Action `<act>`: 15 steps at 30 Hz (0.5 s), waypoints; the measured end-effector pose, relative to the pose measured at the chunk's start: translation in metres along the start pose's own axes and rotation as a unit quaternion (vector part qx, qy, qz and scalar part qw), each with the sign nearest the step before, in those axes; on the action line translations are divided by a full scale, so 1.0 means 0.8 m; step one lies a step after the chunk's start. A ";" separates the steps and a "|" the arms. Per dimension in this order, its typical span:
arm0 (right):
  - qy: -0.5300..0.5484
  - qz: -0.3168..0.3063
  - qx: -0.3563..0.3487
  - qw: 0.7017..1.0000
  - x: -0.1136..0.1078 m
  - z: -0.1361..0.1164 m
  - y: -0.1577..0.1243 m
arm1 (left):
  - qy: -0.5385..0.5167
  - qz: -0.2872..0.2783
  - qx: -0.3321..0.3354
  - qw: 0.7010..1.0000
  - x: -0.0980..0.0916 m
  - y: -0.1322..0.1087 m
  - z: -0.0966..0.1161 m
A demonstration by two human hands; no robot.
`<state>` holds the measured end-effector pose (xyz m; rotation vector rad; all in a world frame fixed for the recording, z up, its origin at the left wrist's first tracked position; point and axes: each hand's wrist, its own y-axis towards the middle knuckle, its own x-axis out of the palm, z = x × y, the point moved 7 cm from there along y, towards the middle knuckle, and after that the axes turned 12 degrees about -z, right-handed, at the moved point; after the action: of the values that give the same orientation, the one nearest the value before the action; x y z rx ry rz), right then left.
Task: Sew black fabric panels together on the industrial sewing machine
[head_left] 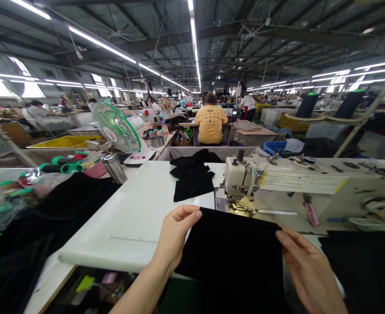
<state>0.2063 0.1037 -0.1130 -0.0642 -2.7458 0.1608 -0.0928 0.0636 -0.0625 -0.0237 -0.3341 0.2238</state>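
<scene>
A black fabric piece hangs between my two hands at the near edge of the sewing table. My left hand pinches its upper left corner between thumb and fingers. At the upper right corner, my right hand grips the same cloth. Its top edge is stretched straight, just in front of the needle area of a sewing machine. Beyond my left hand, more black fabric pieces lie in a loose row on the white tabletop.
A green-rimmed fan and a steel flask stand at the left, near black cloth and thread spools. Pink-handled snips rest against the machine. More black fabric lies at the right. A person in yellow sits ahead.
</scene>
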 end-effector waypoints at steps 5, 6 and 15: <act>0.016 0.010 0.007 1.000 -0.004 0.001 0.003 | -0.003 0.008 0.008 1.000 -0.003 0.003 -0.004; 0.015 0.006 0.006 1.000 -0.004 0.001 0.005 | 0.001 0.011 0.009 1.000 -0.004 0.004 -0.004; -0.059 -0.020 -0.084 0.995 0.003 -0.017 0.010 | -0.003 0.038 0.007 0.999 -0.007 0.014 0.002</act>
<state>0.2093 0.1129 -0.1003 -0.0461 -2.8702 -0.0802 -0.1010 0.0733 -0.0633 -0.0229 -0.3382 0.3017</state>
